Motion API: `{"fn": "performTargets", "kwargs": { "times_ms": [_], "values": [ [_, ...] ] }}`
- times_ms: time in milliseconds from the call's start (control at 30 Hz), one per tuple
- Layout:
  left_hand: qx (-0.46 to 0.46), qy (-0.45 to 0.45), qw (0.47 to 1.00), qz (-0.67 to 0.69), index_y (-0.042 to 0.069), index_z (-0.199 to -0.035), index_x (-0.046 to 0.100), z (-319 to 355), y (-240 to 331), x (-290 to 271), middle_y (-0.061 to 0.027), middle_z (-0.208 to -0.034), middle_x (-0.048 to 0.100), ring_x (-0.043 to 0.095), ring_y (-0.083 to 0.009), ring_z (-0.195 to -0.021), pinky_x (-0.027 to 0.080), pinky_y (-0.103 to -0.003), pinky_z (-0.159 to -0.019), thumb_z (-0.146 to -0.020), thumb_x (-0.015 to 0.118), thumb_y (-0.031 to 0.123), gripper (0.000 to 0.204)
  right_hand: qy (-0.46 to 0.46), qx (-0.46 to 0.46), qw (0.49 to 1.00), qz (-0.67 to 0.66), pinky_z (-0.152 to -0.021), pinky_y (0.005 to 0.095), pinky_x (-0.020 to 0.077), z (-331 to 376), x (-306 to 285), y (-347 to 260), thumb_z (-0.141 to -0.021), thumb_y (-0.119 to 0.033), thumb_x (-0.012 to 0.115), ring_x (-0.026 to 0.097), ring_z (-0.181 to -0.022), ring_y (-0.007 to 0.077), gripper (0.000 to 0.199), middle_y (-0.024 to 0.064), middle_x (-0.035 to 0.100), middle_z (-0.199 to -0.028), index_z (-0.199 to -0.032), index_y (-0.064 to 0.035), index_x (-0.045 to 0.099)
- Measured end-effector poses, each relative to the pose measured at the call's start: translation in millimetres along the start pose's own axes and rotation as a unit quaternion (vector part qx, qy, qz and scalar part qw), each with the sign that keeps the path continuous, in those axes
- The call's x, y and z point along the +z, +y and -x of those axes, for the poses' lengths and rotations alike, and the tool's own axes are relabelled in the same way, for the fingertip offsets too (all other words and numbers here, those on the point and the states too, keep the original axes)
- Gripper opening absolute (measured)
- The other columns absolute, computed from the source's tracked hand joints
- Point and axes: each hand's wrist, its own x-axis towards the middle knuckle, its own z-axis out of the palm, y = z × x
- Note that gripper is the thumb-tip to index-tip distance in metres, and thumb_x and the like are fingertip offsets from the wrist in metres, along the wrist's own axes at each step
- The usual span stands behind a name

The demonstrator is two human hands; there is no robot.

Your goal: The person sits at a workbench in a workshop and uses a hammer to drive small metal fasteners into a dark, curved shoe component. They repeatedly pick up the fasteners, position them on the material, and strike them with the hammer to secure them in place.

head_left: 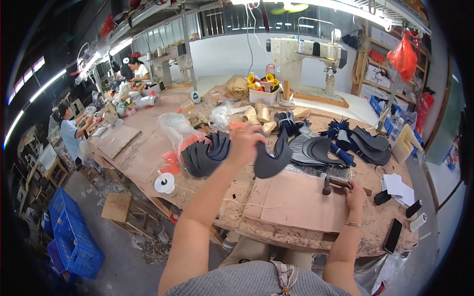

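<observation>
My left hand is raised over the middle of the table, its fingers closed on a dark grey curved cap brim. Left of it, several similar brims lie fanned in a row. More brims are stacked to the right of the held one, with another pile farther right. My right hand grips the wooden handle of a hammer, whose dark head rests at the far edge of a flat board. The fingertips of my left hand are partly hidden.
A white thread spool stands at the table's left edge. A phone, thread cones and white papers lie at the right. Beyond are clear plastic bags and a sewing machine. Two people work at the far left.
</observation>
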Motion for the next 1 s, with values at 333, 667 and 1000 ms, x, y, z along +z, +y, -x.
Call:
{"fn": "performTargets", "kwargs": {
  "times_ms": [333,667,1000],
  "values": [
    [-0.259,-0.134,0.918,-0.268,0.022,-0.104,0.076,141.4,-168.6,-57.9,-0.0097,-0.151,0.044,0.038,-0.0383,-0.139,0.03,-0.051,-0.114,-0.084,0.064,0.016,0.024,-0.033,0.03,0.996,-0.08,-0.079,0.0428,0.0509,-1.7,6.9,-4.6,-0.083,-0.026,0.072,0.064,-0.092,0.0335,0.028,0.0119,0.066,-0.098,-0.104,-0.0082,0.067],
    [-0.309,-0.408,0.834,-0.207,0.016,-0.153,0.035,118.3,-102.7,6.3,-0.0139,-0.163,0.017,0.012,-0.0414,-0.149,0.008,-0.061,-0.117,-0.091,0.048,0.064,0.078,0.052,-0.001,0.992,-0.114,-0.073,0.0448,0.0492,-0.5,24.4,-10.5,-0.084,-0.026,0.072,0.062,-0.084,0.0366,0.025,0.017,0.065,-0.088,-0.09,-0.002,0.065],
    [-0.076,-0.211,0.954,0.197,0.003,-0.12,0.063,2.0,45.7,239.6,-0.0186,-0.127,0.061,0.053,-0.041,-0.121,0.043,-0.048,-0.103,-0.085,0.071,0.022,0.041,0.002,-0.077,0.98,-0.184,-0.082,0.0423,0.0528,0.7,19.3,-33.0,-0.087,-0.018,0.066,0.064,-0.096,0.0348,0.017,0.0107,0.065,-0.107,-0.101,-0.0077,0.068]
  ]
}}
